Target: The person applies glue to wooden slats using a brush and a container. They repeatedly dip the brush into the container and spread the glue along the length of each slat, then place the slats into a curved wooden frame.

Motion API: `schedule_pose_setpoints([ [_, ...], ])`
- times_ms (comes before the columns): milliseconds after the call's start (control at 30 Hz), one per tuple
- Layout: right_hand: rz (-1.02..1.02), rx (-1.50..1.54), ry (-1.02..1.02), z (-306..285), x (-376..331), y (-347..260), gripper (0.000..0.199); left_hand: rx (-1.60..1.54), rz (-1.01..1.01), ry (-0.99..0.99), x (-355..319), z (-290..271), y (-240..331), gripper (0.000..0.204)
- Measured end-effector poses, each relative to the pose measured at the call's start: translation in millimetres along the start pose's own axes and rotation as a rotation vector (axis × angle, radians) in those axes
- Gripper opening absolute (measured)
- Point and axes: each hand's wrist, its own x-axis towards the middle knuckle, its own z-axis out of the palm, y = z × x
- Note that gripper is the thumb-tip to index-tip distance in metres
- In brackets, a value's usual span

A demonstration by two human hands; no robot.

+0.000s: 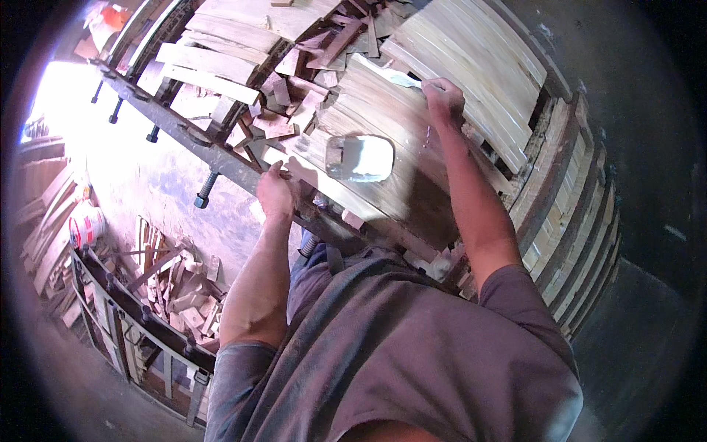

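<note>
My left hand (276, 193) is closed at the near edge of a pale wooden strip (324, 184), its fingertips on the wood by the metal clamp rail. Farther right, my right hand (444, 99) grips a small spreader (401, 79) whose flat end looks coated in white. That end lies over the far edge of a wide wooden board (353, 107). On the board, between my hands, stands a shallow tub (333, 171) of white, glue-like paste (370, 158). The spreader's handle is mostly hidden in my fist.
Wood offcuts (291, 103) lie heaped beyond the board. A glued-up panel (479, 66) rests at the far right, above stacked slats (560, 221). The clamp rail (166, 110) carries protruding bolts (206, 189). At the lower left are a metal rack (140, 317), more scraps and a white-and-red bucket (88, 223).
</note>
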Motion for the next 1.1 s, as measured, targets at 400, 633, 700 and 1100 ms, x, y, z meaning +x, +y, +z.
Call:
schedule_pose_setpoints([
  [400, 0.084, -0.146, 0.063, -90, -33, 65, 0.025, -0.045, 0.001, -0.007, -2, -3, 2, 0.043],
  [633, 0.127, -0.321, 0.149, -127, -45, 115, 0.023, -0.112, 0.034, -0.009, -1, -1, 1, 0.025],
  [700, 0.141, -0.365, 0.184, -137, -48, 132, 0.022, -0.138, 0.037, -0.002, 4, 6, -8, 0.034],
  [1100, 0.323, -0.432, 0.332, -205, -78, 179, 0.016, -0.157, 0.067, -0.112, -5, -6, 11, 0.044],
])
